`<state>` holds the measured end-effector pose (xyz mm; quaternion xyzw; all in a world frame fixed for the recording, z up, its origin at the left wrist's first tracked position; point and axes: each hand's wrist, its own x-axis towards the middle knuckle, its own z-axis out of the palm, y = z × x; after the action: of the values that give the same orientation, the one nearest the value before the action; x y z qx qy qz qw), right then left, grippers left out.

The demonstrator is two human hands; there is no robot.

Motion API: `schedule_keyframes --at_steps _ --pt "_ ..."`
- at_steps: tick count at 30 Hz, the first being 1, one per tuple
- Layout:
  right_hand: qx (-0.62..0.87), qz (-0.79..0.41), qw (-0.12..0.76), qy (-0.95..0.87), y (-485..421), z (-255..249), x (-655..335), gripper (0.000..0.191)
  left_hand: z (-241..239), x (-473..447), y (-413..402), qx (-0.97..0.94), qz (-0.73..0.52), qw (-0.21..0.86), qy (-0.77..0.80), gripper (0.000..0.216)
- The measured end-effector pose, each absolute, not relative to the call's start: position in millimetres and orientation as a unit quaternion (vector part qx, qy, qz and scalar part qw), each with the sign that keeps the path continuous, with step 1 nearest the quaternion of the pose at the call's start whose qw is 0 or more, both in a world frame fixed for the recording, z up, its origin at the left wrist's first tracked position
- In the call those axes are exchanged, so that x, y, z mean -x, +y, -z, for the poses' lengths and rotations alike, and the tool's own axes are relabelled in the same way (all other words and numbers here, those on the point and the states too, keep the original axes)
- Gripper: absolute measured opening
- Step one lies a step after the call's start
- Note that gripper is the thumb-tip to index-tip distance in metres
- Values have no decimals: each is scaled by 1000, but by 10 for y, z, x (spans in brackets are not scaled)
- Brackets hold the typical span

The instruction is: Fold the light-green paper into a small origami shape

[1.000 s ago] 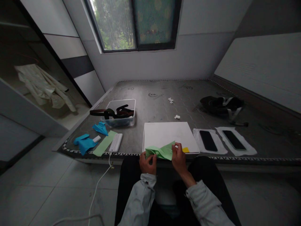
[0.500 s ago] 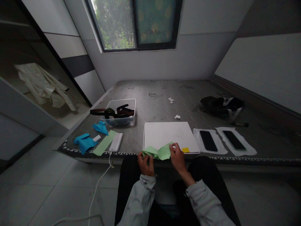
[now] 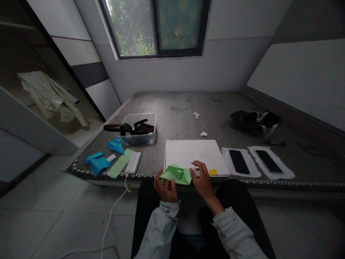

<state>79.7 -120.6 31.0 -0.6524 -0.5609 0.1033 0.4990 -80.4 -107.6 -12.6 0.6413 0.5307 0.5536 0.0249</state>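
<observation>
Just beyond the fingers (image 3: 198, 164), a white box (image 3: 192, 153); between them, folded green paper (image 3: 176, 174), presumably light, pliable, easily creased, best taken by its edges; held at one end in the left hand (image 3: 166, 190), barely met by the right hand (image 3: 202, 183), with fingers spread.

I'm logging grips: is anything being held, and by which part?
The left hand holds the folded green paper by its left end. The right hand is at the right end, its grip unclear.

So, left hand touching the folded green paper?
Touching. The head view shows the left hand holding the folded green paper by its left end.
</observation>
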Motion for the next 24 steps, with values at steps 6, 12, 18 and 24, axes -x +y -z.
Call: schedule_keyframes --at_steps 6,12,18,24 --pt "558 -92 452 -690 -1294 -350 -751 15 99 755 -1116 -678 -545 51 491 24" --pt "545 -151 448 -692 -1271 -321 -768 20 116 747 -1134 -666 -595 142 427 27" --pt "570 -208 424 -673 -1267 -337 -805 32 127 732 -1149 -645 -617 167 419 29" --pt "585 -190 435 -657 -1219 -227 -843 20 153 770 -1128 -646 -618 156 421 30"
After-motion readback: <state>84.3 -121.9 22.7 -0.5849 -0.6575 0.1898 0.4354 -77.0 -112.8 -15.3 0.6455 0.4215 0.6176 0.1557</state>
